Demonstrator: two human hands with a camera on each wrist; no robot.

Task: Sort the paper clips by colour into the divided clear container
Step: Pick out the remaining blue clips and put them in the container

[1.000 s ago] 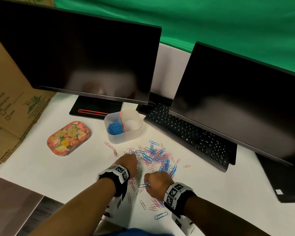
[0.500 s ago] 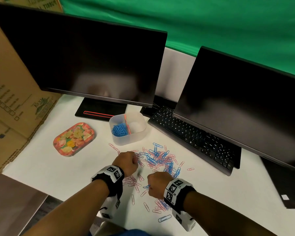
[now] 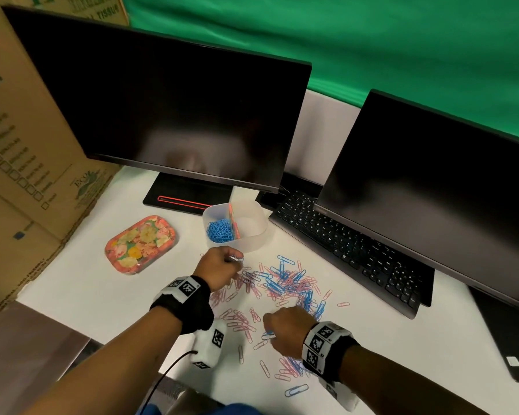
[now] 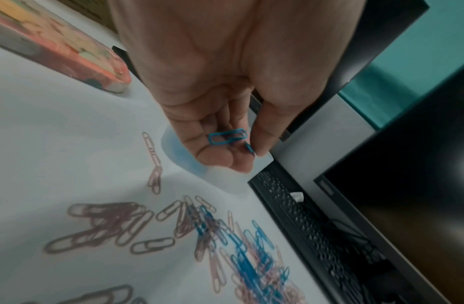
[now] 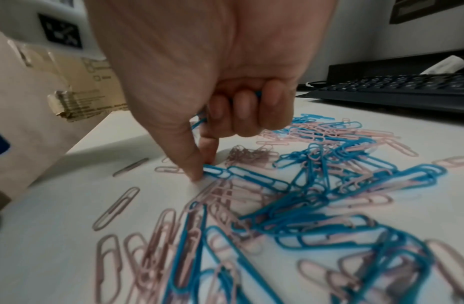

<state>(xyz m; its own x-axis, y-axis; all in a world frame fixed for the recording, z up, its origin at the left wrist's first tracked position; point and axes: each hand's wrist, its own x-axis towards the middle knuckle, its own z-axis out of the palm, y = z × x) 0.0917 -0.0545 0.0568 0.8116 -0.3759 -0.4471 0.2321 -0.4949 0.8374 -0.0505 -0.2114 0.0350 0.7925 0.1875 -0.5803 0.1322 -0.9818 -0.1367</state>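
A pile of blue and pink paper clips point(image 3: 285, 284) point(image 5: 316, 185) point(image 4: 225, 242) lies scattered on the white table. The clear divided container point(image 3: 252, 233) stands behind the pile, with blue clips point(image 3: 220, 230) in its left compartment. My left hand point(image 3: 222, 266) point(image 4: 233, 144) hovers just in front of the container, fingers curled around blue clips point(image 4: 227, 136). My right hand point(image 3: 288, 327) point(image 5: 202, 170) is down at the pile's near side, thumb and forefinger pinching a blue clip point(image 5: 216, 171) on the table, with more blue clips tucked under its curled fingers.
A floral tin point(image 3: 140, 244) lies left of the container. Two dark monitors point(image 3: 168, 115) point(image 3: 438, 187) and a black keyboard point(image 3: 351, 250) stand behind and to the right. Cardboard boxes point(image 3: 21, 163) line the left side.
My left hand has lifted off the pile and moved forward toward the container with blue clips in it. My right hand stays at the pile's near edge.
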